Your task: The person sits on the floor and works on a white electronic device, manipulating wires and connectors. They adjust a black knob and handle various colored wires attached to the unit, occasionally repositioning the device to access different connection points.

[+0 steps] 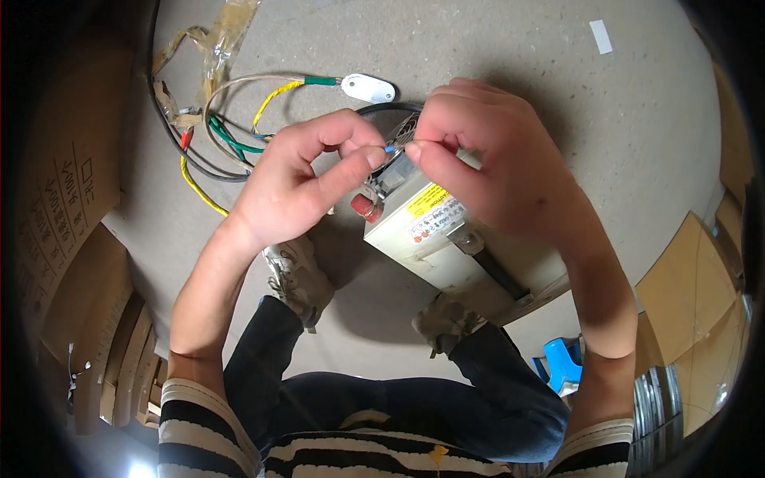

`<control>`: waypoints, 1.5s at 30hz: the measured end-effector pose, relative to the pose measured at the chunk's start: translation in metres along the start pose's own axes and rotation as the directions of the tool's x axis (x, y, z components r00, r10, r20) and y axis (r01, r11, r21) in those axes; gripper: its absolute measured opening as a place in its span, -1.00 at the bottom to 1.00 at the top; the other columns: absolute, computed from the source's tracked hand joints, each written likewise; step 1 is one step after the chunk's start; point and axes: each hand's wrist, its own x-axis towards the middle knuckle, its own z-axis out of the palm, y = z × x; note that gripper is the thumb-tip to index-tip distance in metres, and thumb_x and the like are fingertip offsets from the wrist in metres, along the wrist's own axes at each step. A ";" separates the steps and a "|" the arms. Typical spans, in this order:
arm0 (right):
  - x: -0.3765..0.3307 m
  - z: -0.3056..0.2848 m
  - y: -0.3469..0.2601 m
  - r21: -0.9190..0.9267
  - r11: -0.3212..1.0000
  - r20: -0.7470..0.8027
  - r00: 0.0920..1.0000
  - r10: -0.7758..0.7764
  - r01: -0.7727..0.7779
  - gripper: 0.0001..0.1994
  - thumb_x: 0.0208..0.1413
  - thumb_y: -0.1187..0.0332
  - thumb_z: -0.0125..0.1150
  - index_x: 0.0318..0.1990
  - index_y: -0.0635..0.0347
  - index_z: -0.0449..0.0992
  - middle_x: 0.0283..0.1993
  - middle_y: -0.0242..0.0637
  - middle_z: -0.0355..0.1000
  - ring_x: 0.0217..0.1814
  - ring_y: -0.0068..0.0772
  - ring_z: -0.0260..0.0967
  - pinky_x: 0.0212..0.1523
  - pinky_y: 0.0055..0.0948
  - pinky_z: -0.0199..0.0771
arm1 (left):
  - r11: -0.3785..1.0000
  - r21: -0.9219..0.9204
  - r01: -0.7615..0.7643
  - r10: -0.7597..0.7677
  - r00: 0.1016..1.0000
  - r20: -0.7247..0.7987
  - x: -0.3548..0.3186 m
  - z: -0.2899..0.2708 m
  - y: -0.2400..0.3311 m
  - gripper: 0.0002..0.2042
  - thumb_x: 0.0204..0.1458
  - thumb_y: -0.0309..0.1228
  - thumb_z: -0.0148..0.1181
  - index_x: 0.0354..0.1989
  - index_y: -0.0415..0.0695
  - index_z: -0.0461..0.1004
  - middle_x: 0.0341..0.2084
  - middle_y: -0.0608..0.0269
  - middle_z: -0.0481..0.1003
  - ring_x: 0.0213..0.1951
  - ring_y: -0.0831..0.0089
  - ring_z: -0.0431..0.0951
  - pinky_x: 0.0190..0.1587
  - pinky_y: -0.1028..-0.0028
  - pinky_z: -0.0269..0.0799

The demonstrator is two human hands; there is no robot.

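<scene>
A short blue piece [389,149] is held over the far left corner of a cream metal box [438,263], pinched at its left end between the thumb and forefinger of the left hand [299,179]. At its right end, the thumb and forefinger of the right hand [498,147] are pressed together; whether a strand is gripped there cannot be told. On top of the box, a yellow-and-white label [428,202] is printed with dark characters, too small to be made out surely, and a black handle [498,275] is mounted. Rows of black characters are borne by a cardboard carton [76,199] well left of the box, cut off by the dark rim of the view. Beyond the box to the left, a white oval plate [369,88] is joined to a yellow-wrapped cable [271,99]. The box's right side is partly hidden by the right hand and forearm.
</scene>
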 end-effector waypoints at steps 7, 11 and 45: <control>-0.002 -0.002 0.002 0.005 1.000 0.009 1.000 0.025 -0.025 -0.95 -0.08 0.47 0.13 -0.49 0.19 0.40 -0.55 -0.32 0.28 -0.47 -0.43 0.20 -0.43 -0.44 0.21 | 0.946 -0.261 0.193 -0.170 0.980 0.106 0.000 0.009 0.007 -0.85 0.13 -0.44 0.01 -0.26 -0.28 0.42 -0.45 0.34 0.41 -0.41 0.65 0.38 -0.35 0.62 0.33; -0.003 -0.001 0.000 -0.124 0.983 -0.030 0.990 -0.137 0.132 -0.96 -0.10 0.47 0.13 -0.48 0.19 0.40 -0.52 -0.33 0.28 -0.44 -0.36 0.23 -0.38 -0.41 0.25 | 0.956 -0.233 0.177 -0.142 0.977 0.160 0.001 0.005 0.003 -0.84 0.14 -0.42 0.01 -0.25 -0.24 0.44 -0.48 0.40 0.42 -0.48 0.72 0.37 -0.40 0.63 0.41; -0.012 -0.002 -0.006 -0.529 0.775 0.032 0.920 -0.390 0.346 -0.78 -0.29 0.35 0.17 -0.38 0.15 0.47 -0.37 -0.40 0.30 -0.33 -0.35 0.26 -0.28 -0.38 0.29 | 0.956 -0.224 0.188 -0.126 0.956 0.265 -0.003 -0.002 0.003 -0.87 0.13 -0.46 -0.01 -0.33 -0.26 0.44 -0.47 0.36 0.43 -0.42 0.64 0.41 -0.34 0.64 0.31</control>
